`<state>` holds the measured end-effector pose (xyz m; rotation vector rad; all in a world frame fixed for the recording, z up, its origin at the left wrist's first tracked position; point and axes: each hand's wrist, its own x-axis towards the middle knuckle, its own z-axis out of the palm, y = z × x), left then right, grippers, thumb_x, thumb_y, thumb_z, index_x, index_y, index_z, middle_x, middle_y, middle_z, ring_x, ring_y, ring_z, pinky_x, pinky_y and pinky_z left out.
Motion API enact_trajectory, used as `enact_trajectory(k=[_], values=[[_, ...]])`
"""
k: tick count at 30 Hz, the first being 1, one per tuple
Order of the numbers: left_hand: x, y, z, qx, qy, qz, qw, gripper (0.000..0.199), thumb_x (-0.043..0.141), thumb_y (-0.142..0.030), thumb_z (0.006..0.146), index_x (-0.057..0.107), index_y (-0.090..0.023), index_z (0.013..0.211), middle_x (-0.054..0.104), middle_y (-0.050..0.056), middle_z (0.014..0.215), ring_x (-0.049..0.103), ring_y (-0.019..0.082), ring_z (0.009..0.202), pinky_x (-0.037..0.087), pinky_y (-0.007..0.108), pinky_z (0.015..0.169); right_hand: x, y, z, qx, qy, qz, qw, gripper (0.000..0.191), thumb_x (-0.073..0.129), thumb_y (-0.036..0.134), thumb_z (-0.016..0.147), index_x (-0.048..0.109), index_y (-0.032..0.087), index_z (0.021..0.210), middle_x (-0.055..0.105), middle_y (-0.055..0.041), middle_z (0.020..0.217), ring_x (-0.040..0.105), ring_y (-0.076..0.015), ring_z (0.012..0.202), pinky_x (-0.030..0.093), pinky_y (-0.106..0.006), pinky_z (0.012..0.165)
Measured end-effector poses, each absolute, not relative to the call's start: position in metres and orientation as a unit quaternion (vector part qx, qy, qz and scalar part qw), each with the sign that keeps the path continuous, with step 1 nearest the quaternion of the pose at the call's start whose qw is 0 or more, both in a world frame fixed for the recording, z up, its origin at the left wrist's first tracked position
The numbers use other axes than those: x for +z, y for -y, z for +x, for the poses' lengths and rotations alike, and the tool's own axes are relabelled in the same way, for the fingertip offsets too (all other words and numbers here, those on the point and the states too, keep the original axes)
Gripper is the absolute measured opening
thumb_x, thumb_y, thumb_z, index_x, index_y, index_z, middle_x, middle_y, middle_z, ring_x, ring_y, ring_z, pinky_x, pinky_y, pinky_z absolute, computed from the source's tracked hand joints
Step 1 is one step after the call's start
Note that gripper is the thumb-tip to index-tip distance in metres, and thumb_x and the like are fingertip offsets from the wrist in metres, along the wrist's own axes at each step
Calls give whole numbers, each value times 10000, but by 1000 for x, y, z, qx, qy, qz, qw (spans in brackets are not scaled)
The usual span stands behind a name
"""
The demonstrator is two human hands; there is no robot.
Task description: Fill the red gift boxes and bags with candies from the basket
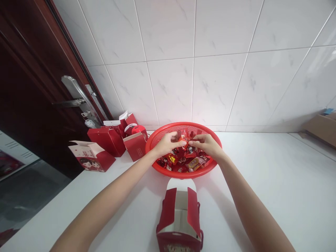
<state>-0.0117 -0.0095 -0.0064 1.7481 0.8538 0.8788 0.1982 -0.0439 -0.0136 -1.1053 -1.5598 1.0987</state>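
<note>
Over the red plastic basket, my left hand pinches a red-wrapped candy between thumb and fingers. My right hand meets it from the other side, thumb and fingertips closed on the same candy. Below them, several wrapped candies lie in the basket, mostly red, with a gold one among them. Nearer to me stands a red gift box with its top flaps spread and its inside showing, a cord on its side.
Several red gift boxes stand at the left by the door, one with printed figures and a plain red one. A dark red door with a metal handle is beyond them. A cardboard box sits at the far right by the tiled wall.
</note>
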Motion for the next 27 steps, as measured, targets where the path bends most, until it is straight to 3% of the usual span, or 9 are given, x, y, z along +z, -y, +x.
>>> enact_trajectory(k=[5, 10, 17, 23, 27], values=[[-6, 11, -9, 363, -361, 719, 470, 487, 875, -518, 677, 713, -159, 963, 764, 71, 1027, 704, 253, 998, 540, 409, 937, -13, 44, 197, 439, 621, -468, 449, 324, 811, 491, 693, 738, 176, 708, 656, -4, 615, 554, -128, 535, 412, -272, 529], [-5, 11, -10, 341, -343, 701, 524, 515, 900, -493, 666, 729, -166, 1025, 774, 76, 1034, 706, 252, 1021, 537, 423, 966, -13, 45, 195, 412, 618, -485, 461, 192, 744, 362, 695, 705, 184, 635, 636, 1, 596, 550, -138, 559, 410, -275, 540], [-3, 5, -15, 384, -360, 629, 572, 449, 872, -510, 698, 744, -155, 941, 782, 69, 968, 723, 201, 895, 551, 378, 935, -12, 43, 198, 383, 469, -508, 613, 232, 741, 396, 641, 724, 171, 693, 666, -12, 614, 558, -147, 557, 444, -286, 546], [-1, 6, -3, 394, -347, 621, 582, 417, 890, -461, 675, 761, -156, 929, 777, 59, 950, 711, 180, 860, 559, 349, 888, -14, 43, 198, 406, 540, -500, 542, 325, 787, 470, 675, 763, 155, 755, 695, -33, 653, 579, -157, 586, 452, -287, 553], [0, 7, 6, 411, -359, 619, 564, 389, 885, -443, 672, 747, -147, 883, 770, 55, 913, 702, 179, 825, 569, 352, 852, -16, 43, 199, 412, 547, -483, 545, 363, 792, 506, 701, 781, 158, 804, 748, -62, 755, 641, -184, 661, 494, -302, 601]])
